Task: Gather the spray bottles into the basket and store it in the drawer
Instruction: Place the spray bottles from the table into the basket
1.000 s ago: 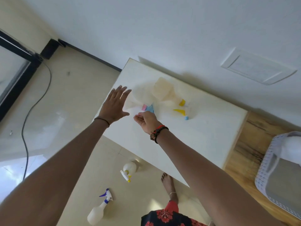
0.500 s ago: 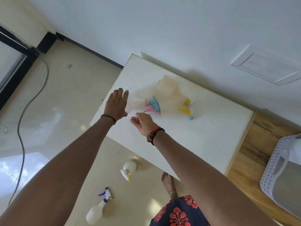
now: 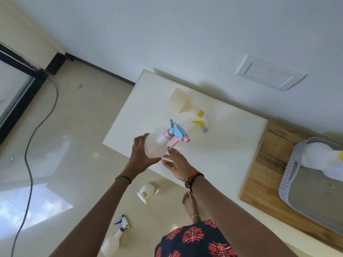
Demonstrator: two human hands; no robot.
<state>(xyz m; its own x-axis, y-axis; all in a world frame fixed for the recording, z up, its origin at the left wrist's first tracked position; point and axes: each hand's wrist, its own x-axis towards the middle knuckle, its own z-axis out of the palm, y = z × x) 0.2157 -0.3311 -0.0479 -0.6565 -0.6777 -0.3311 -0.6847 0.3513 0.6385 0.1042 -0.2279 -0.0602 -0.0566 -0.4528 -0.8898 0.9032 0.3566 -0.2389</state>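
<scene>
My left hand (image 3: 139, 156) grips the clear body of a pink-and-blue spray bottle (image 3: 168, 139), held above the near edge of the white table (image 3: 219, 153). Just under it to the right, my right hand (image 3: 177, 165) is open, palm up, fingers touching or nearly touching the bottle's base. A yellow-trigger spray bottle (image 3: 187, 106) lies on the table farther back. The white lattice basket (image 3: 291, 175) stands at the far right on a wooden top (image 3: 263, 169) and holds one bottle with a yellow cap (image 3: 319, 160). Two more spray bottles are on the floor: a yellow-nozzle one (image 3: 146, 191) and a blue-nozzle one (image 3: 114, 240).
A black cable (image 3: 29, 145) trails over the glossy tiled floor at left, beside a dark-framed glass door (image 3: 16, 84). My bare foot (image 3: 190, 203) stands near the table's front edge. A white wall with a flat panel (image 3: 269, 74) is behind the table.
My left hand closed on the pink-and-blue bottle and lifted it off the table toward me. My right hand opened and came under it.
</scene>
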